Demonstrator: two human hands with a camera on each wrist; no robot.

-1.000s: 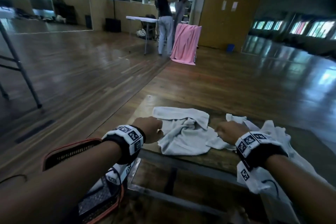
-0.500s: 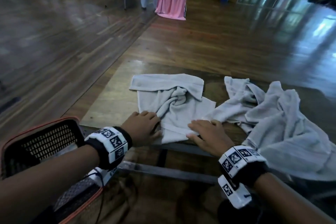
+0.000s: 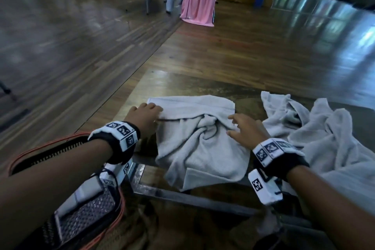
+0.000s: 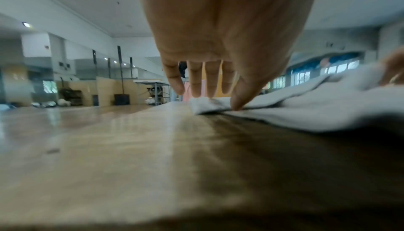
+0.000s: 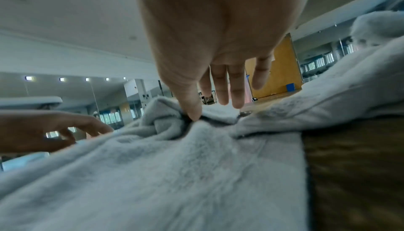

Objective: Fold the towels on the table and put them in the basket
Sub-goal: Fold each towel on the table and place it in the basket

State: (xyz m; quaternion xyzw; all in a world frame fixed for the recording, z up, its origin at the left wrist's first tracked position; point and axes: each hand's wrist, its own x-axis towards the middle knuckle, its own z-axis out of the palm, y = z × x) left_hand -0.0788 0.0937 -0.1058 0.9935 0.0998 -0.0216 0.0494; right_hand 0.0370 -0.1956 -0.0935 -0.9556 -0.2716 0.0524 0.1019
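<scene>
While the crumpled towel (image 3: pixel 200 148) is lying across the near part of the bench (image 3: pixel 146 87), both hands are reaching onto its far half from the near side, so the cloth is stretching away from the person with its far hem running left to right. The left hand (image 3: pixel 145 116) is sitting at the towel's far-left corner, fingers extended and only slightly bent, thumb tip pressing down on the hem as the left wrist view shows; it is touching the cloth but not yet lifting it. The right hand (image 3: pixel 246 128) is lying to the right of the twisted bunch in the towel's middle, fingers spread and relaxed, its thumb dipping into a fold; I cannot tell whether anything is pinched there. Judging from this, the coming move is depending on that far hem: the left hand is already on its corner, while the right hand is sitting nearer the bunch than the far-right corner, so it is likely needing to travel further out before the towel can be drawn flat. A second towel (image 3: pixel 324 138) is heaped just beside the first towel's right edge, apparently touching it. The basket (image 3: pixel 48 148) is standing left of the towel, below the bench's near-left corner, closest to the left arm.
</scene>
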